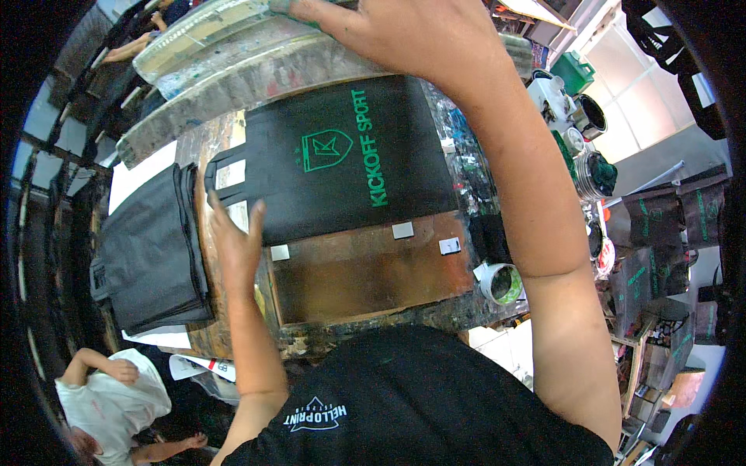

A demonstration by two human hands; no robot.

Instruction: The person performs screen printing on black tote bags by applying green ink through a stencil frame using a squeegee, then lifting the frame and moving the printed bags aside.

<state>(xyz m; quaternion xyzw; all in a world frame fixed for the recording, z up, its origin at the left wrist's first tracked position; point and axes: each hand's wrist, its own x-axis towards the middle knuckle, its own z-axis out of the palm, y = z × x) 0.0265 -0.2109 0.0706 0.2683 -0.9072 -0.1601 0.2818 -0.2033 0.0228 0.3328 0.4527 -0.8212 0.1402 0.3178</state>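
A black fabric bag with a green shield emblem and green lettering lies flat on the worktable, its handle pointing left. Beside that handle is my left hand, open, thumb and fingers apart; its fingertips are at the handle's near edge, and I cannot tell whether they touch it. My right hand reaches across to the far side, closed at the raised screen-printing frame. Its thumb shows along the frame, but the upper edge cuts off the other fingers. Left of the bag lies a stack of plain black bags.
A brown board with small white tabs lies on the near side of the bag. To the right are a white ink tub and several cans. Printed bags hang farther right. Another person is at lower left.
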